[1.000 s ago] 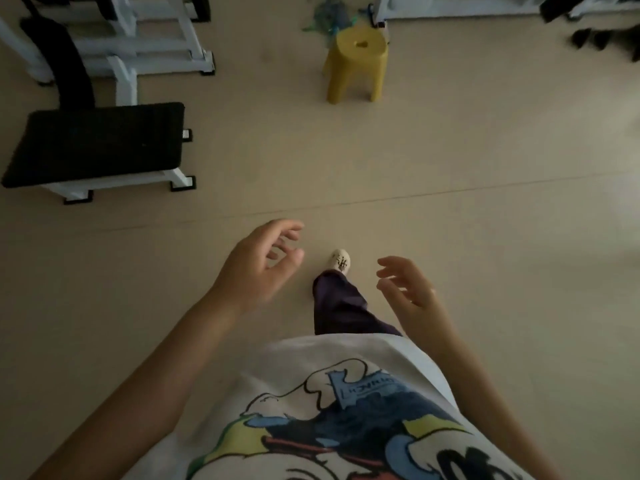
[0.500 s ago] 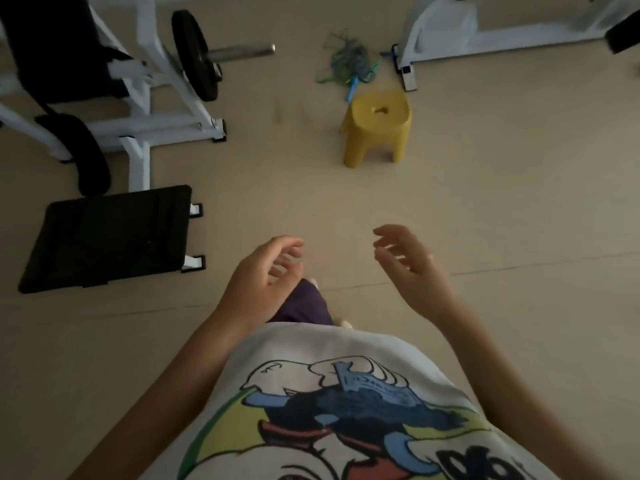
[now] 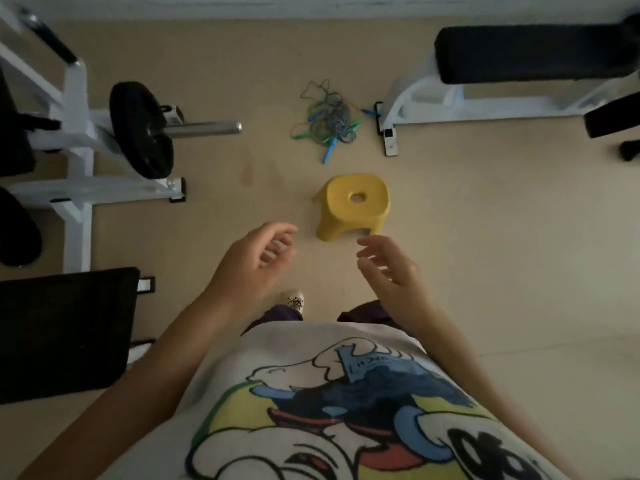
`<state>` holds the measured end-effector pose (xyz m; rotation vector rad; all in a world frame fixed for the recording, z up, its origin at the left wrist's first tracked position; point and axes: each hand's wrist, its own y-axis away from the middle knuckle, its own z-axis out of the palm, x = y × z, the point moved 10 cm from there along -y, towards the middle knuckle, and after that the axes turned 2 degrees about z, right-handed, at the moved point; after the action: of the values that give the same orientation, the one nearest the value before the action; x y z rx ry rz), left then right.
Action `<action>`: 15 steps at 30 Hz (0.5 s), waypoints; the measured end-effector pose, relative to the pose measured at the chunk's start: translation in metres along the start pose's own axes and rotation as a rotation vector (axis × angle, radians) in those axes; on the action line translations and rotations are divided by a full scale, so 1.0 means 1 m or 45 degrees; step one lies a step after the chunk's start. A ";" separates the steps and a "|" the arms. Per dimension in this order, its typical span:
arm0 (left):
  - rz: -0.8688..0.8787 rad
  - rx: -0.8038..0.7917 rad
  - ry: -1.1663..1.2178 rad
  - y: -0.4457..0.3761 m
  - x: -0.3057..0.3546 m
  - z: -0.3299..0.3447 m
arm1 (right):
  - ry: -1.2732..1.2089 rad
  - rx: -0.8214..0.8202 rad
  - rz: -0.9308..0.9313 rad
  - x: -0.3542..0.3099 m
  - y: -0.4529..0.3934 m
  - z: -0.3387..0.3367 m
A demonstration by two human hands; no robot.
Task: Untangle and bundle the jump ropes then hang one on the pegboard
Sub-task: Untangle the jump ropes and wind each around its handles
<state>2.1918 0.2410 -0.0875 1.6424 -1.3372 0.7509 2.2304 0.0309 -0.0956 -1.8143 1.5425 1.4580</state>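
A tangled heap of jump ropes [image 3: 327,119], with green and blue cords and handles, lies on the beige floor near the far wall. My left hand [image 3: 252,263] and my right hand [image 3: 389,268] hover in front of my body, both with fingers loosely curled and apart, holding nothing. The ropes lie well beyond both hands, past a yellow stool. No pegboard is in view.
A small yellow plastic stool [image 3: 353,204] stands between my hands and the ropes. A white weight rack with a black plate and bar [image 3: 142,129] is at left, a black pad [image 3: 62,327] at lower left, a white bench with a black cushion [image 3: 519,60] at upper right.
I have walked forward: the stool and the rope heap have come closer and lower in view, and the far wall now shows. Both hands stay empty.
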 end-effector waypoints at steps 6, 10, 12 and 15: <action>0.161 -0.060 -0.021 -0.195 0.080 0.028 | -0.084 0.164 0.085 0.033 -0.117 -0.114; 0.188 -0.025 -0.091 -0.318 0.118 0.056 | -0.136 0.142 0.088 0.053 -0.221 -0.199; 0.134 0.023 -0.089 -0.367 0.136 0.064 | -0.143 0.104 0.093 0.052 -0.276 -0.247; 0.042 0.075 -0.064 -0.421 0.160 0.068 | -0.109 0.033 0.049 0.031 -0.356 -0.304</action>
<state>2.6336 0.1302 -0.0837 1.6993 -1.3922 0.7801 2.6811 -0.0994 -0.1173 -1.6941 1.5548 1.5054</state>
